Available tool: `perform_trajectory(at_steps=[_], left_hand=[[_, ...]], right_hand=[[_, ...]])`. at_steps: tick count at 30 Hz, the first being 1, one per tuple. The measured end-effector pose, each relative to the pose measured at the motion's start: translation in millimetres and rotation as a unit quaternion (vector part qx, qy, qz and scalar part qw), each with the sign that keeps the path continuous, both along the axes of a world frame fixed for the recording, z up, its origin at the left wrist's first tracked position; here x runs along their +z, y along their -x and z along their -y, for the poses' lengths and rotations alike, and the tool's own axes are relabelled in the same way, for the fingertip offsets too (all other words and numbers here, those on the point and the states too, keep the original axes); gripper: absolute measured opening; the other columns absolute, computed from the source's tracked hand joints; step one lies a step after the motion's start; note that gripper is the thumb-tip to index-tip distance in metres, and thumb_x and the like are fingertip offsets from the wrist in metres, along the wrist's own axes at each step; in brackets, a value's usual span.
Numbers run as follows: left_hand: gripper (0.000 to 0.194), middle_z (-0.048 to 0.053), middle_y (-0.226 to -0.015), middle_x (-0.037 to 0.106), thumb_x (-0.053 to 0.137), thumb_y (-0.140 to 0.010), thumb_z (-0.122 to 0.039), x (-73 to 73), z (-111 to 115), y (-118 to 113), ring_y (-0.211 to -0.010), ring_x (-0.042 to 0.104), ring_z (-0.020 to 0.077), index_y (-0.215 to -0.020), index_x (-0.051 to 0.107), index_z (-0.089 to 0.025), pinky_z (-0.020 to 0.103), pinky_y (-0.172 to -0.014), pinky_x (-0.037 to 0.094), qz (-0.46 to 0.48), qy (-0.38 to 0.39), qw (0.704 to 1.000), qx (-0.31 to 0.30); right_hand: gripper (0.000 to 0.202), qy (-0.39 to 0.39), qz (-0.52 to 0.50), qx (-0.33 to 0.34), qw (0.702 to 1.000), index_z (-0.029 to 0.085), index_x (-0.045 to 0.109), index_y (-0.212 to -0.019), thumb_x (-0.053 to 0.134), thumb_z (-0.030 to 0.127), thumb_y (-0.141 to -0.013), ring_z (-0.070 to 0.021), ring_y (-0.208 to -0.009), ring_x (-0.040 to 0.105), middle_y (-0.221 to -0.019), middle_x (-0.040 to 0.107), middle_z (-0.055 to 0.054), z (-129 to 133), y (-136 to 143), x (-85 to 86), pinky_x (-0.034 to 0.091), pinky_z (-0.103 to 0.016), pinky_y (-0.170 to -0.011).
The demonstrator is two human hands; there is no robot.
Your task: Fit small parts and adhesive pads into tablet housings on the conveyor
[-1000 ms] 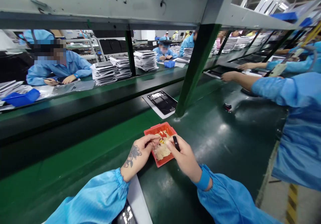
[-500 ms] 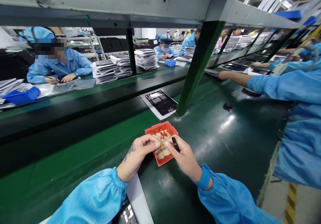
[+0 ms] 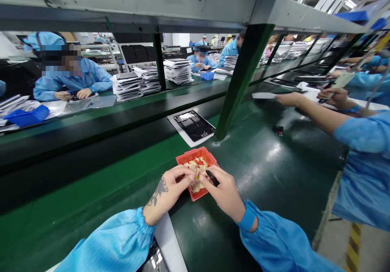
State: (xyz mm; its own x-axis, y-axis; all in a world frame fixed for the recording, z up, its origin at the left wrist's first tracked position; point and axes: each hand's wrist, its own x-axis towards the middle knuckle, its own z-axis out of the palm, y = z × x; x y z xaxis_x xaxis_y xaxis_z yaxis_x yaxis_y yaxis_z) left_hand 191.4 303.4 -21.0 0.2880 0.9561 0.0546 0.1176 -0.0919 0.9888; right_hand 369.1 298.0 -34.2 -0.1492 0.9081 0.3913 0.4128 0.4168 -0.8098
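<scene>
Over a small red plastic bin, my left hand and my right hand meet fingertip to fingertip. Between their pinched thumbs and forefingers is a tiny yellow part with a thin dark wire rising from it; its kind is too small to make out. A black stick-like tool is tucked in my right hand, its other end hidden by the fingers. Torn beige paper-like pieces lie in the bin. Under my left sleeve, a black device panel on a white sheet is partly covered.
Beyond the bin, an open black tablet housing lies on a white sheet, beside a slanted green post. A small black-and-red object sits on the green bench. A co-worker's arm reaches in from the right.
My hands stay almost in place, with the left wrist turned slightly and the black tool tilted more. The tablet housing has shifted slightly left. The co-worker's arm at right has moved back rightward with a white sheet.
</scene>
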Motion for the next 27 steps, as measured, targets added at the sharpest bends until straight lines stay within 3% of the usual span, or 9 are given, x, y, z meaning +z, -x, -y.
perform_trajectory(at_steps=[3, 7, 15, 18, 21, 24, 27], left_hand=[[0.022, 0.006, -0.089, 0.06, 0.058, -0.086, -0.033, -2.9, 0.0, -0.2, -0.082, 0.055, 0.0154, -0.083, 0.066, -0.012, 0.025, -0.076, 0.041, -0.008, -0.013, 1.0, 0.015], [0.022, 0.006, -0.091, 0.061, 0.057, -0.087, -0.032, -4.4, 0.9, 0.2, -0.086, 0.056, 0.0167, -0.083, 0.067, -0.013, 0.026, -0.078, 0.042, -0.013, -0.024, 1.0, 0.009], [0.022, 0.005, -0.085, 0.061, 0.058, -0.085, -0.032, 0.1, 3.8, 2.0, -0.079, 0.054, 0.0143, -0.082, 0.069, -0.012, 0.024, -0.074, 0.041, -0.038, -0.024, 0.999, -0.001], [0.023, 0.005, -0.082, 0.061, 0.06, -0.084, -0.032, 0.7, 5.5, 3.6, -0.077, 0.053, 0.0136, -0.082, 0.068, -0.011, 0.024, -0.073, 0.041, -0.015, 0.024, 1.0, -0.009], [0.022, 0.005, -0.076, 0.061, 0.061, -0.082, -0.031, -0.2, 7.2, 6.6, -0.072, 0.053, 0.0122, -0.081, 0.065, -0.009, 0.023, -0.07, 0.042, 0.065, 0.113, 0.991, -0.001], [0.021, 0.005, -0.077, 0.061, 0.063, -0.08, -0.03, -1.5, 8.8, 11.5, -0.073, 0.056, 0.0122, -0.083, 0.062, -0.009, 0.022, -0.07, 0.045, 0.132, 0.163, 0.977, 0.033], [0.025, 0.007, -0.086, 0.062, 0.064, -0.08, -0.03, -1.9, 11.4, 17.4, -0.08, 0.06, 0.0143, -0.093, 0.06, -0.009, 0.023, -0.073, 0.047, 0.142, 0.174, 0.973, 0.057]], right_hand=[[0.017, -0.015, 0.008, -0.006, 1.0, 0.014, 0.057, -0.072, 0.06, 0.021, -0.086, -0.0101, -0.064, 0.049, -0.071, 0.054, 0.0, 1.3, 0.1, 0.4, 0.038, -0.021, -0.06], [0.009, -0.012, -0.029, 0.055, 0.998, 0.015, 0.066, -0.088, 0.058, 0.02, -0.088, -0.0118, -0.079, 0.059, -0.086, 0.063, -0.002, 1.5, -0.3, 2.2, 0.045, -0.02, -0.074], [0.022, 0.017, -0.023, 0.062, 0.998, 0.013, 0.056, -0.068, 0.056, 0.021, -0.088, -0.0104, -0.067, 0.053, -0.072, 0.057, -0.001, 0.2, 0.3, 5.8, 0.042, -0.02, -0.064], [0.018, -0.018, -0.007, 0.064, 0.998, 0.013, 0.054, -0.067, 0.054, 0.015, -0.084, -0.0088, -0.062, 0.048, -0.068, 0.054, 0.0, -0.4, 0.8, 5.5, 0.039, -0.019, -0.059], [0.015, -0.053, 0.01, 0.044, 0.998, 0.013, 0.052, -0.067, 0.053, 0.012, -0.082, -0.0086, -0.06, 0.045, -0.066, 0.05, 0.001, -2.4, -0.7, 3.0, 0.035, -0.019, -0.056], [0.021, -0.064, 0.023, -0.001, 0.998, 0.013, 0.049, -0.065, 0.052, 0.016, -0.086, -0.0086, -0.059, 0.043, -0.064, 0.048, 0.001, -5.2, -4.3, -1.2, 0.033, -0.02, -0.055], [0.026, -0.068, 0.052, -0.015, 0.996, 0.014, 0.052, -0.067, 0.05, 0.021, -0.092, -0.0092, -0.062, 0.046, -0.067, 0.05, 0.0, -8.4, -7.9, -7.1, 0.034, -0.021, -0.058]])
